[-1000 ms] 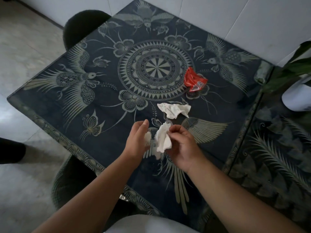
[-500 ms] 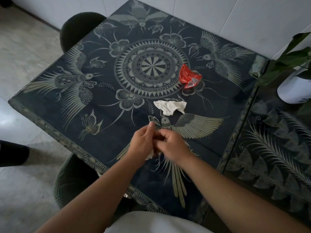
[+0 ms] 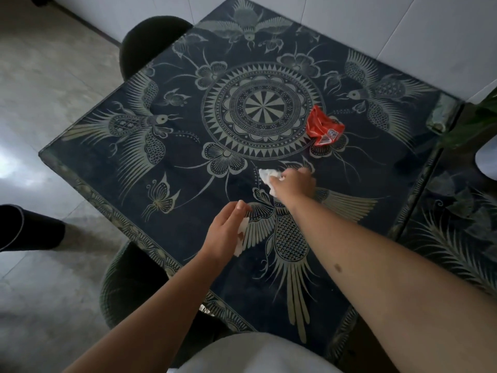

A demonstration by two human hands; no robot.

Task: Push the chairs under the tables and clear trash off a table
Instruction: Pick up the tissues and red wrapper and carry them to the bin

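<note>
A dark blue table [image 3: 113, 168] with pale bird and mandala patterns fills the view. My left hand [image 3: 224, 232] hovers over its near side and holds a crumpled white tissue [image 3: 242, 232] in its palm. My right hand [image 3: 294, 183] reaches farther in and closes its fingers on a second white tissue [image 3: 266, 177] lying on the table. A crumpled red wrapper [image 3: 324, 127] lies beyond it, right of the mandala. One dark chair [image 3: 145, 39] stands tucked at the far left corner. Another dark chair [image 3: 129, 286] sits under the near edge.
A second patterned table [image 3: 457, 238] adjoins on the right and bears a white plant pot [image 3: 486, 157] with green leaves. White tiled wall runs along the back. Grey floor lies to the left, with a dark object [image 3: 24, 227] at the left edge.
My hands have parted: the first tissue passed into my left hand, and my right hand has reached forward onto the second tissue. The camera has moved closer to the table.
</note>
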